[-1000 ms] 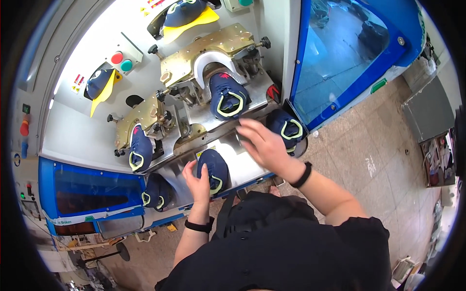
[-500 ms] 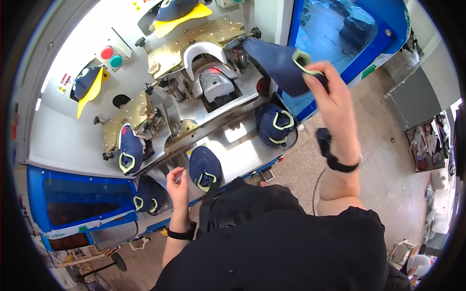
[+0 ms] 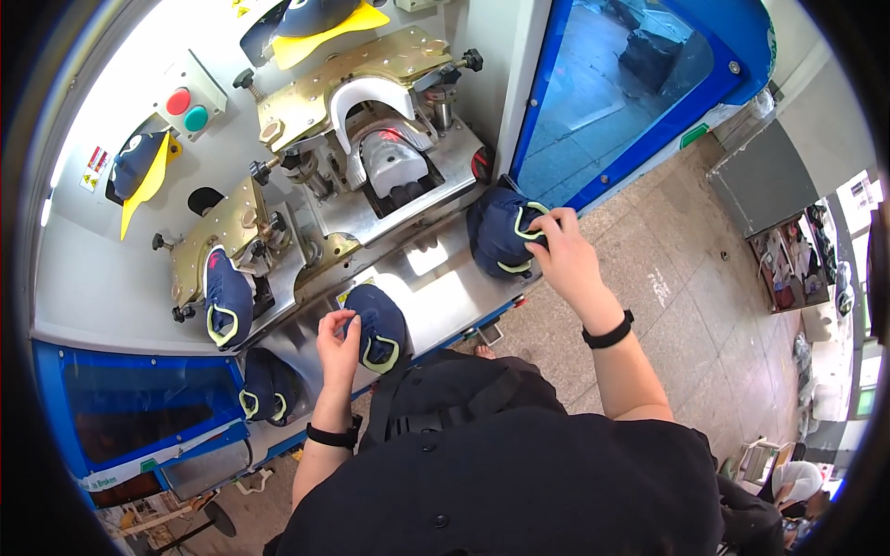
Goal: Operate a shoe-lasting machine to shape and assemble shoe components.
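Note:
At the right end of the metal ledge sits a bunch of navy shoe uppers point(image 3: 496, 229) with lime-green collar edges. My right hand point(image 3: 565, 252) pinches a collar edge there between thumb and fingers. Beside another navy upper point(image 3: 378, 320), in the middle of the ledge, is my left hand point(image 3: 337, 345), its fingers loosely bent and apart with nothing visible in them. More uppers point(image 3: 267, 378) lie at the ledge's left end. A single upper point(image 3: 227, 292) with a red mark is on the left mould station. The metal form point(image 3: 393, 162) of the middle station is bare.
Brass-coloured clamp plates point(image 3: 357, 79) with black knobs stand over the forms. Red and green buttons point(image 3: 186, 109) are on the machine wall, near navy-and-yellow pieces point(image 3: 148, 176). Blue-framed window panels point(image 3: 616, 102) flank the machine on both sides.
My right hand has come down from the upper right, where it held an upper in the air, to the bunch at the ledge's right end. My left hand stays near the middle upper.

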{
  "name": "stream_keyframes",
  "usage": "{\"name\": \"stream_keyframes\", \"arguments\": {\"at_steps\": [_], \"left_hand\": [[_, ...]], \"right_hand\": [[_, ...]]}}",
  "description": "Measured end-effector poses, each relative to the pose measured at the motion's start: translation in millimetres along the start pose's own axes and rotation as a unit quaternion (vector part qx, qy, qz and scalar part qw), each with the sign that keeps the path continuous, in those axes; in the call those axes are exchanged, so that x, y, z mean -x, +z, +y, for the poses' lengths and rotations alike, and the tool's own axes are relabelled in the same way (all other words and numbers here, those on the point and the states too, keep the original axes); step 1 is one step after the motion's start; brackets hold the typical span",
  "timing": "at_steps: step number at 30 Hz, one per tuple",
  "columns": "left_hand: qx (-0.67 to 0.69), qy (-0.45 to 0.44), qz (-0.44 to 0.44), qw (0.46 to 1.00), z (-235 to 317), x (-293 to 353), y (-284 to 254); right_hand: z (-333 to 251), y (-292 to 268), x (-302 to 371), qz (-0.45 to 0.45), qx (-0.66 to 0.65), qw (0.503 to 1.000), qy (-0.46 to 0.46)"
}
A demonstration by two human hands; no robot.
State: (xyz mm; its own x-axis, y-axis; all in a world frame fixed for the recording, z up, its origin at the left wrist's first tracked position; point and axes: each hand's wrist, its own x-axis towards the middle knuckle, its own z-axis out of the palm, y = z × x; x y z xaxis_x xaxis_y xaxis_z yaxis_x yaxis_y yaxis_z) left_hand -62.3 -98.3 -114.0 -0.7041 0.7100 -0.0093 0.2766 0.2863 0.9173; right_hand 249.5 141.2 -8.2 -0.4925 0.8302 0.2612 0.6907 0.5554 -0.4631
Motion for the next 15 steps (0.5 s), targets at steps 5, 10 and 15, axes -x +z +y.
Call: {"name": "stream_keyframes", "arguments": {"at_steps": [5,10,15], "left_hand": [[-0.020,0.003,0.030,0.999,-12,3,-9],[-0.034,0.038,0.048,0.998,37,1,-15],[0.031,0.107,0.032,0.993,86,9,-30]], "right_hand": [[-60,-35,-10,0.165,-0.016,0.982,-0.086],[-143,-46,-92,0.243,-0.132,0.930,-0.241],[-212,-46,-246,0.255,-0.041,0.917,-0.305]]}}
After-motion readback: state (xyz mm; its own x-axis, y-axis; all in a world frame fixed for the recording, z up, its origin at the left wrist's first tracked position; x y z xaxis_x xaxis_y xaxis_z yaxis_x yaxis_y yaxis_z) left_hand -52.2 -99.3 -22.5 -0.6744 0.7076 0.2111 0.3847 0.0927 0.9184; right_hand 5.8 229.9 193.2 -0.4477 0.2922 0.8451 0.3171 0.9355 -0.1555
